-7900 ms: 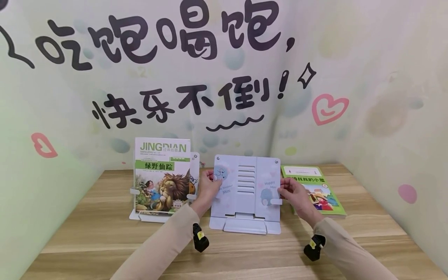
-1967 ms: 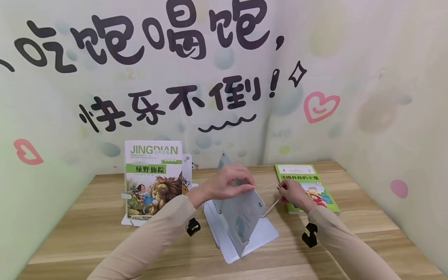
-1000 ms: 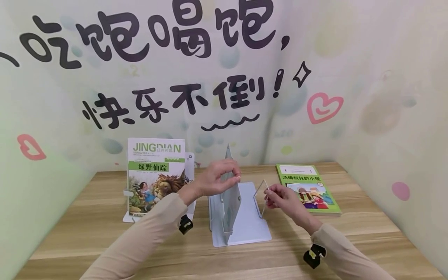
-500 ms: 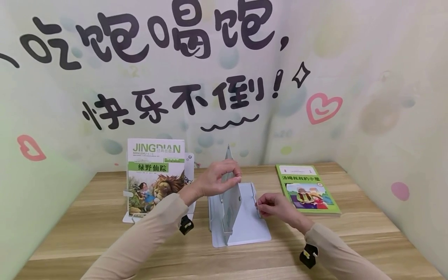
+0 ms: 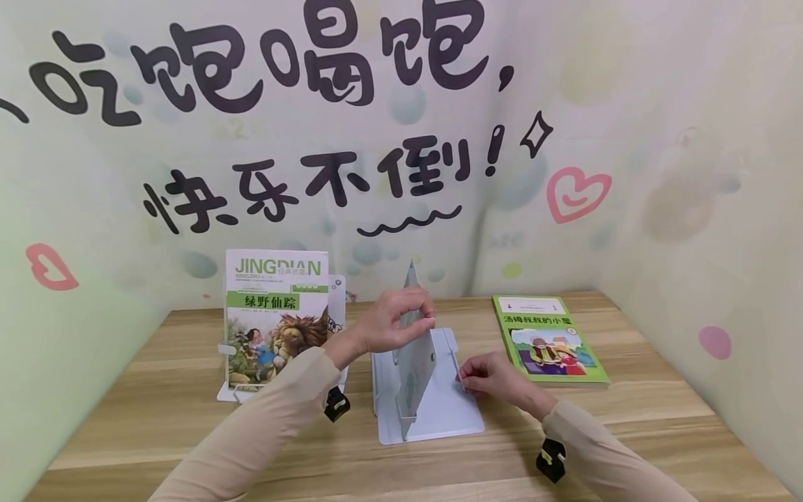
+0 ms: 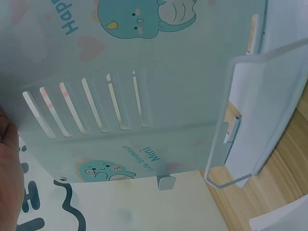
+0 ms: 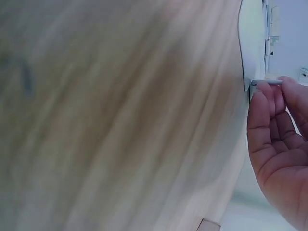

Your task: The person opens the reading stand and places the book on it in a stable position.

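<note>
A pale blue metal book stand is turned sideways, its panel (image 5: 415, 380) raised steeply over the flat base plate (image 5: 448, 415). My left hand (image 5: 389, 322) grips the panel's upper edge. In the left wrist view, the panel shows slots and dinosaur prints, with a white wire ledge (image 6: 228, 96) in front of it. My right hand (image 5: 495, 382) pinches the wire support (image 5: 456, 360) at the base's right side. In the right wrist view, thumb and fingers close on that wire (image 7: 264, 82), low over the plate. Its far side lies hidden behind the fingers.
To the left, a second book stand (image 5: 337, 296) holds an upright book with a lion cover (image 5: 276, 348). A green-edged book (image 5: 555, 348) lies on the wooden table (image 5: 652, 411) at right. A lettered curtain (image 5: 401, 265) hangs behind the table.
The stand has gone from facing forward to sideways since the oldest frame. The right hand has swung the wire support from the panel's back down to the base; the left hand stays on the panel.
</note>
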Demonstrator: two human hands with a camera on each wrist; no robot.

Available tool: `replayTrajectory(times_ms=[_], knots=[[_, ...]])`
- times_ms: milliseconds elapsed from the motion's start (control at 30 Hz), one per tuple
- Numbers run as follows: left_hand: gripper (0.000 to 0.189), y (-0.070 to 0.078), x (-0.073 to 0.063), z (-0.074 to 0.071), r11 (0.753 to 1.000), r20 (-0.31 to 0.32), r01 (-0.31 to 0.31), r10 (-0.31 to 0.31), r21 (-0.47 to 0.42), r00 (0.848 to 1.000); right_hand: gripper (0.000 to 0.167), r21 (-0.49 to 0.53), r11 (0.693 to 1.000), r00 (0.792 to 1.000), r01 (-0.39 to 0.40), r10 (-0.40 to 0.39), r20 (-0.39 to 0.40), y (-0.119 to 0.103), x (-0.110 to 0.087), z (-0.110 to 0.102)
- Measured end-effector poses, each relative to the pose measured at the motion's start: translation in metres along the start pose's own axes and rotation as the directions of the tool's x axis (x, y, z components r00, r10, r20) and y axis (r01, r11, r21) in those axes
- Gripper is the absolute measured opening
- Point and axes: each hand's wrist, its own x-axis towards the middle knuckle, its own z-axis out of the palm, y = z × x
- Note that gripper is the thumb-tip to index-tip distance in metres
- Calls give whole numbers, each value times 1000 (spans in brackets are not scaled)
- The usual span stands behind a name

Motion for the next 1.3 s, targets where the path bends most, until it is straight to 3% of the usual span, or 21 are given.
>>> replayTrajectory(times_ms=[333,600,1300], knots=[[5,-1,6,9,1000,18,13,-13,-2,1000,8,-52,999,1000,5,-5,-1,2,4,3],[5,-3,10,15,1000,2,-30,30,2,1000,9,-65,997,1000,-28,29,4,1,3,5],[5,-3,14,18,1000,13,3,-3,-15,1000,7,-83,991,994,-105,105,-6,0,4,6]])
